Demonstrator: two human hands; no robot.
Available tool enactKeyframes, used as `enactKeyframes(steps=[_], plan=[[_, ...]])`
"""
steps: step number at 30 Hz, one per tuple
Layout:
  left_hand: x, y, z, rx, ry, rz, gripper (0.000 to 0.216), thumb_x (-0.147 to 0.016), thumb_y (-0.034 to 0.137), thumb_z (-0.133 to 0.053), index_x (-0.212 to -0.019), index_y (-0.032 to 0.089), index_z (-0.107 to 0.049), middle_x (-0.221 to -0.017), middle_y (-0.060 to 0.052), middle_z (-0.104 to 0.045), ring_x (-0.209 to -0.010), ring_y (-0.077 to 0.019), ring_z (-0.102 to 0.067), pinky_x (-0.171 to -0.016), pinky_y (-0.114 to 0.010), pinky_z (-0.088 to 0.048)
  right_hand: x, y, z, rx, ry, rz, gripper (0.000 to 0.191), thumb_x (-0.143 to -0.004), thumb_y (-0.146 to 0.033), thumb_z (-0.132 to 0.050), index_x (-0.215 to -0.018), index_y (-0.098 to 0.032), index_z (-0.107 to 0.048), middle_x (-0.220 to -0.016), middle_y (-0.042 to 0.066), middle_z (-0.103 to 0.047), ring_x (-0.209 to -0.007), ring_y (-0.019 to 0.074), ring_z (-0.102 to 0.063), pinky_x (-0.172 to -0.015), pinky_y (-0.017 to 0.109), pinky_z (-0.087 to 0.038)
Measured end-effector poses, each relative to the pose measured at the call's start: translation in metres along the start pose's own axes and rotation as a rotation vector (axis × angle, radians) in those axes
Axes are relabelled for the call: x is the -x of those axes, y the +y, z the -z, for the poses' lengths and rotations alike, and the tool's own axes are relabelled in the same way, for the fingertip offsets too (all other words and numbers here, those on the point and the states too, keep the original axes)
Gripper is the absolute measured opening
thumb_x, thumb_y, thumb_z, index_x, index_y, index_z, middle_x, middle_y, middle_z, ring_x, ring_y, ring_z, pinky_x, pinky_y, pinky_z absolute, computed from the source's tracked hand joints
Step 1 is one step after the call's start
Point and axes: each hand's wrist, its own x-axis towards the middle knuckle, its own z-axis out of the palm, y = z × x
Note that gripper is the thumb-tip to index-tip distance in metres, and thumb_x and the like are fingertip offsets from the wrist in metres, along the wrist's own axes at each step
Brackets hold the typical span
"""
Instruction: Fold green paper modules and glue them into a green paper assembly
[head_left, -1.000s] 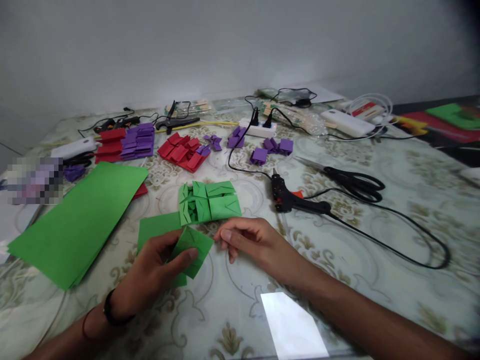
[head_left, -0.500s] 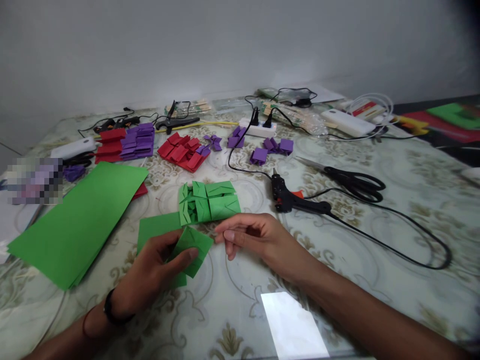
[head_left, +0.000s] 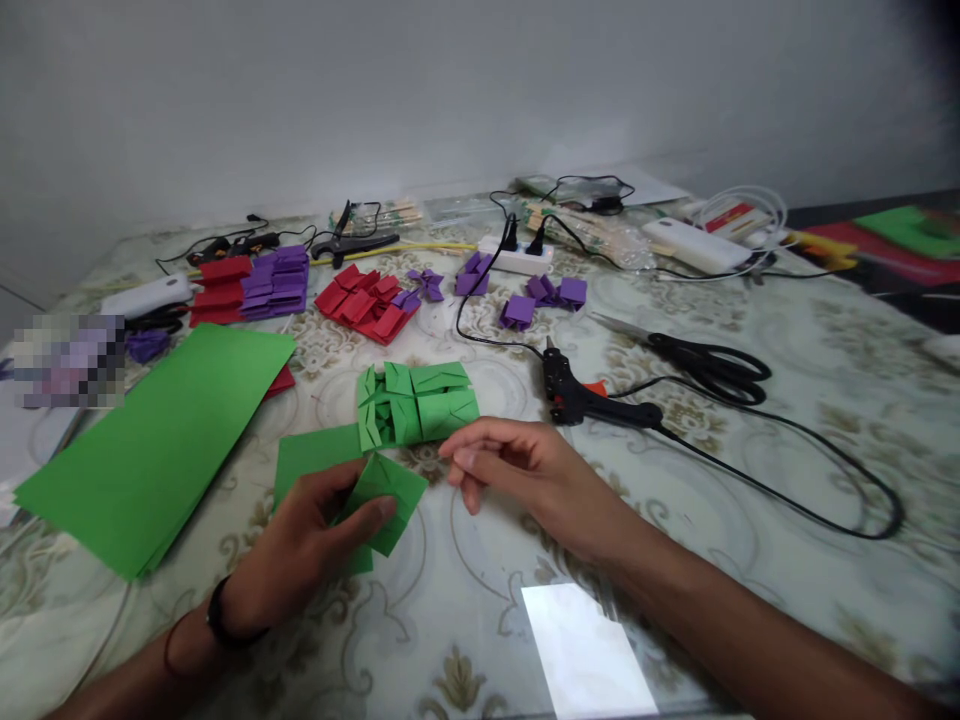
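Observation:
Between the thumb and fingers of my left hand (head_left: 315, 535) is a small green folded paper (head_left: 391, 495), its creases showing and one corner pointing up. My right hand (head_left: 517, 465) hovers just to the right of it, fingers loosely bent and apart, with nothing in them. Beyond both hands lies a cluster of green folded paper pieces (head_left: 420, 405), close to my right fingertips. A flat green sheet (head_left: 315, 450) lies on the table, partly hidden under my left hand.
A stack of green paper (head_left: 165, 440) lies left. A black glue gun (head_left: 592, 395) and scissors (head_left: 697, 360) lie right, with a cable looping around. Red folded pieces (head_left: 367, 300), purple folded pieces (head_left: 517, 312) and a white power strip (head_left: 517, 255) are farther back.
My right hand has drawn slightly right, away from the green folded paper. The paper has tipped a little in my left hand, which otherwise stays in place.

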Motion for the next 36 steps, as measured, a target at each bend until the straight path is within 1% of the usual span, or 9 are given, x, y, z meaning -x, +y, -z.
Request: enactKeyframes(steps=[2, 4, 6, 9, 13, 16, 22, 27, 36], plan=[[0.0, -0.001, 0.0, -0.01, -0.002, -0.006, 0.037, -0.093, 0.052, -0.072, -0.081, 0.017, -0.065, -0.075, 0.0, -0.056, -0.069, -0.0151, -0.047, -0.058, -0.024, -0.041, 0.001, -0.003, 0.001, 0.036, 0.028, 0.032, 0.012, -0.093, -0.026, -0.064, -0.086, -0.019, -0.07, -0.069, -0.003, -0.065, -0.06, 0.0124, -0.06, -0.062, 0.028, -0.048], [0.0, -0.001, -0.001, -0.027, 0.01, -0.008, 0.038, -0.093, 0.051, -0.071, -0.077, 0.018, -0.061, -0.072, 0.001, -0.054, -0.067, -0.015, -0.046, -0.056, -0.024, -0.04, 0.003, -0.004, 0.002, 0.095, 0.036, 0.068, 0.015, -0.087, -0.022, -0.057, -0.073, -0.021, -0.062, -0.062, -0.004, -0.055, -0.058, 0.0129, -0.053, -0.059, 0.028, -0.042], [0.0, -0.002, -0.001, -0.037, 0.027, -0.006, 0.039, -0.093, 0.052, -0.07, -0.074, 0.019, -0.059, -0.07, 0.001, -0.052, -0.065, -0.0149, -0.045, -0.055, -0.024, -0.039, 0.004, -0.005, 0.004, 0.169, 0.008, 0.096, 0.018, -0.082, -0.022, -0.051, -0.065, -0.022, -0.056, -0.059, -0.003, -0.051, -0.057, 0.0134, -0.046, -0.056, 0.029, -0.035], [0.0, -0.004, -0.001, -0.038, 0.018, -0.015, 0.039, -0.094, 0.051, -0.069, -0.075, 0.02, -0.058, -0.071, 0.001, -0.052, -0.065, -0.0149, -0.045, -0.055, -0.024, -0.038, 0.006, -0.004, 0.006, 0.232, -0.053, 0.119, 0.02, -0.08, -0.023, -0.047, -0.06, -0.023, -0.051, -0.057, -0.002, -0.047, -0.055, 0.0141, -0.038, -0.055, 0.032, -0.028], [0.0, -0.005, 0.0, -0.032, -0.007, -0.021, 0.039, -0.095, 0.051, -0.068, -0.075, 0.019, -0.058, -0.071, 0.002, -0.052, -0.066, -0.0147, -0.045, -0.056, -0.024, -0.039, 0.008, 0.0, 0.006, 0.213, -0.122, 0.1, 0.021, -0.084, -0.024, -0.045, -0.062, -0.024, -0.045, -0.058, -0.004, -0.042, -0.056, 0.0142, -0.035, -0.055, 0.032, -0.025], [0.0, -0.004, 0.0, -0.037, -0.007, -0.021, 0.041, -0.096, 0.053, -0.068, -0.076, 0.019, -0.059, -0.072, 0.001, -0.052, -0.066, -0.0146, -0.045, -0.056, -0.024, -0.039, 0.009, 0.003, 0.005, 0.144, -0.137, 0.1, 0.021, -0.087, -0.023, -0.046, -0.066, -0.024, -0.046, -0.06, -0.004, -0.044, -0.058, 0.0145, -0.037, -0.057, 0.032, -0.028], [0.001, -0.004, 0.0, -0.045, -0.007, -0.027, 0.038, -0.097, 0.051, -0.068, -0.081, 0.018, -0.065, -0.075, 0.001, -0.059, -0.069, -0.015, -0.049, -0.057, -0.023, -0.042, 0.01, 0.011, 0.004, -0.146, -0.241, 0.055, 0.015, -0.091, -0.018, -0.048, -0.077, -0.022, -0.054, -0.064, -0.004, -0.047, -0.06, 0.0151, -0.042, -0.063, 0.031, -0.045], [0.001, -0.005, 0.001, -0.067, -0.007, -0.028, 0.038, -0.097, 0.051, -0.068, -0.08, 0.017, -0.066, -0.075, 0.001, -0.06, -0.068, -0.0147, -0.05, -0.057, -0.022, -0.042, 0.008, 0.011, 0.001, -0.25, -0.227, 0.038, 0.026, -0.104, -0.034, -0.058, -0.082, -0.02, -0.059, -0.067, -0.003, -0.05, -0.057, 0.0128, -0.042, -0.059, 0.029, -0.049], [0.001, -0.001, -0.001, -0.08, 0.003, -0.022, 0.036, -0.095, 0.049, -0.068, -0.079, 0.017, -0.068, -0.073, -0.001, -0.062, -0.068, -0.016, -0.052, -0.058, -0.023, -0.044, 0.006, 0.007, -0.002, -0.276, -0.216, 0.032, 0.044, -0.107, -0.052, -0.063, -0.077, -0.02, -0.055, -0.064, -0.006, -0.046, -0.055, 0.0107, -0.044, -0.057, 0.026, -0.052]])
